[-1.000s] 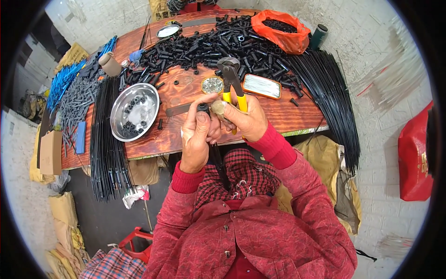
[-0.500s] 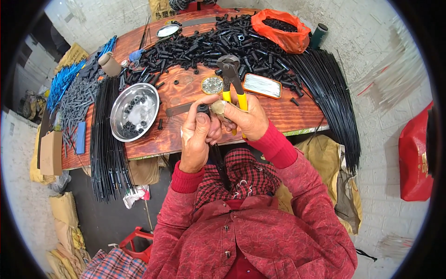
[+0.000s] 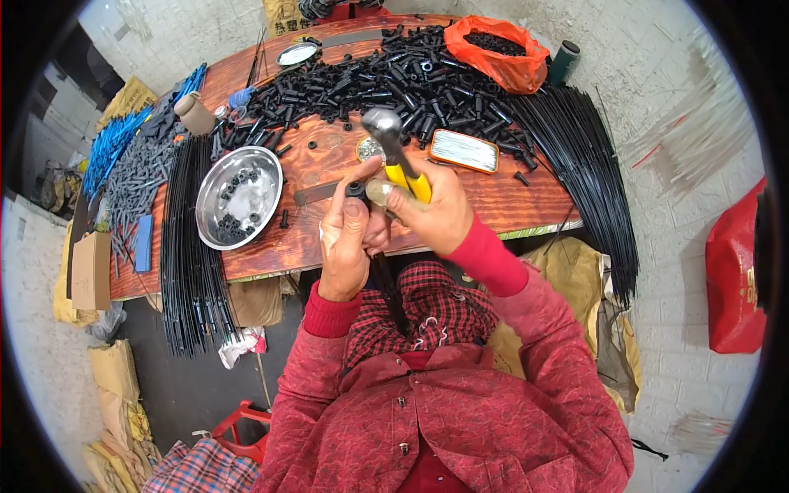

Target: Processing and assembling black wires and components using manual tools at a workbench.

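Observation:
My left hand (image 3: 347, 246) is closed around a black tubular fitting (image 3: 355, 190), its round, hollow-looking top showing above my fingers. A long black shaft (image 3: 391, 302) runs down from below that hand toward my lap. Yellow-handled pincers (image 3: 398, 161) are gripped in my right hand (image 3: 440, 215), their metal head blurred and pointing away over the table. My right thumb wears a tan covering (image 3: 379, 192) and sits right beside the fitting's top. Whether the thumb touches the fitting I cannot tell.
On the wooden table (image 3: 316, 131) lies a heap of black fittings (image 3: 329, 90). Around it are a steel bowl (image 3: 205, 215) of small black parts, a tin of pins (image 3: 464, 151), an orange bag (image 3: 538, 62) and black rod bundles (image 3: 567, 148). A red stool (image 3: 238, 431) stands lower left.
The pincers' head has swung left and slightly nearer, and is now blurred. My right hand has tilted with it. My left hand and the fitting have barely shifted.

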Demonstrator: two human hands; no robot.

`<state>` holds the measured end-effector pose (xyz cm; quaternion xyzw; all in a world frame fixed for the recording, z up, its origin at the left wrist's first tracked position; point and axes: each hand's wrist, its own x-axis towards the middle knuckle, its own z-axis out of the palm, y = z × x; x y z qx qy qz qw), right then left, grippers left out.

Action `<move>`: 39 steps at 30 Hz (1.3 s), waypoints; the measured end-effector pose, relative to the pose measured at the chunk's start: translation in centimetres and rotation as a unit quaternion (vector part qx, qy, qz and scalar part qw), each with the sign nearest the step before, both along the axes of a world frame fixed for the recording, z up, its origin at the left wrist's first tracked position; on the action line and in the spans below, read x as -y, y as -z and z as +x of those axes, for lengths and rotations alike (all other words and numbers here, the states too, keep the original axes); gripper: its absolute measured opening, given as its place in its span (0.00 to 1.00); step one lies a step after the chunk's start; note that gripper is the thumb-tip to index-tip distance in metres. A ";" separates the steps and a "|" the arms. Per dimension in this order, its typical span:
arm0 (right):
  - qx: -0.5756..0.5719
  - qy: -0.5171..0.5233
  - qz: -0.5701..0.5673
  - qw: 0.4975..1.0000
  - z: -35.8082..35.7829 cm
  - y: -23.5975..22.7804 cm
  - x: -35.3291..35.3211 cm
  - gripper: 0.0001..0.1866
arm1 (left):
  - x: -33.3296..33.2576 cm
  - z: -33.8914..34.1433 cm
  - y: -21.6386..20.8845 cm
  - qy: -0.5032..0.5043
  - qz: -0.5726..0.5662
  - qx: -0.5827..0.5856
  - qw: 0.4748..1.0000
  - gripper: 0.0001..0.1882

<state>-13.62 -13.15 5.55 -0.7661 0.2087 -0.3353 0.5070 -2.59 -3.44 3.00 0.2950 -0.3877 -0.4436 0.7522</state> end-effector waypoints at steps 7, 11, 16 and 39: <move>-0.210 -0.189 0.152 0.947 -5.2 -3.4 1.5 0.13 | 0.2 1.0 0.4 0.011 -0.011 -0.014 1.000 0.33; -0.276 -0.224 0.094 0.930 -6.0 -3.8 1.8 0.16 | 0.3 0.8 0.6 0.028 -0.017 0.011 0.999 0.31; -0.283 -0.237 0.002 0.929 -5.2 -4.0 2.3 0.13 | 0.3 0.6 0.9 -0.015 -0.017 0.052 0.998 0.27; -0.342 -0.294 0.005 0.893 -4.2 -6.8 3.9 0.11 | 0.3 0.6 0.7 -0.016 -0.008 0.056 0.998 0.24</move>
